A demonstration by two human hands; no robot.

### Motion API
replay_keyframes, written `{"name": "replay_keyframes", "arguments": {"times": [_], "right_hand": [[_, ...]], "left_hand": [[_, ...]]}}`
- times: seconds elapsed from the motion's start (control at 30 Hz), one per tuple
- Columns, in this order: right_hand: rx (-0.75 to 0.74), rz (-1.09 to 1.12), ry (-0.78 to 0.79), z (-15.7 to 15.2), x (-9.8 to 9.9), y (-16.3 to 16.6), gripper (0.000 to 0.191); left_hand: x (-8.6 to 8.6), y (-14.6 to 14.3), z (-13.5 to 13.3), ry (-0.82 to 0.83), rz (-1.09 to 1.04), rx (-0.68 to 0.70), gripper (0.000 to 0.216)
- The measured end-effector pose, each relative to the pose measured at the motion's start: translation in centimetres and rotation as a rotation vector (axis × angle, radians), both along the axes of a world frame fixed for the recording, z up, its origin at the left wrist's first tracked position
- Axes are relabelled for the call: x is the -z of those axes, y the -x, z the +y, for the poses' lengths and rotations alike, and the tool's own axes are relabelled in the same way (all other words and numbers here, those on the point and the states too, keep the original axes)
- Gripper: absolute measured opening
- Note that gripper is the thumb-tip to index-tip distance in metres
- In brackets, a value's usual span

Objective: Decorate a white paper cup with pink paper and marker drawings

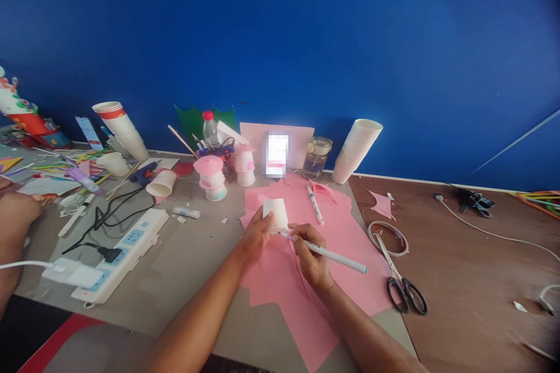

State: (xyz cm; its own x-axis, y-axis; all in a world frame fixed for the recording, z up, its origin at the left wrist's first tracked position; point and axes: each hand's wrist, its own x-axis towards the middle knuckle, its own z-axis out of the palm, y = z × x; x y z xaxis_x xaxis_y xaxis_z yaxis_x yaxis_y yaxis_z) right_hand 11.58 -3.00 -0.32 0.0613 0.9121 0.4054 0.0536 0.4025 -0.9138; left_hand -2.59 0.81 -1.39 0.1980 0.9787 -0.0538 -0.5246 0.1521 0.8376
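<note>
A small white paper cup (pixel 278 217) is in my left hand (pixel 256 234), with the fingers wrapped round its left side. My right hand (pixel 312 256) grips a white marker (pixel 339 257) with a teal end. Its tip is at the cup's lower edge; whether it touches cannot be made out. Both hands are over pink paper sheets (pixel 324 303) spread on the grey table. Another marker (pixel 315 205) lies on the paper beyond my right hand. Two pink-trimmed cup figures (pixel 210 178) stand behind my left hand.
Scissors (pixel 400 280) and a tape roll (pixel 388 239) lie right of the paper. A tall cup stack (pixel 356 151), a glass jar (pixel 317 157) and a lit phone (pixel 277 154) stand along the blue wall. A power strip (pixel 125 256) lies left, near another person's arm (pixel 15 215).
</note>
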Motion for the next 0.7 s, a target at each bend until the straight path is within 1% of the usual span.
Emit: {"name": "replay_keyframes", "arguments": {"times": [0.27,0.47,0.7], "right_hand": [[0.014,-0.023,0.001,0.07,0.00,0.01,0.014],[0.069,0.042,0.036,0.21,0.29,-0.20,0.013],[0.010,0.032,0.037,0.15,0.16,-0.29,0.013]], "left_hand": [[0.12,0.01,0.04,0.011,-0.013,-0.009,0.034],[-0.01,-0.05,0.03,-0.007,0.008,-0.005,0.031],[0.36,0.04,0.19,-0.049,0.009,0.020,0.033]]}}
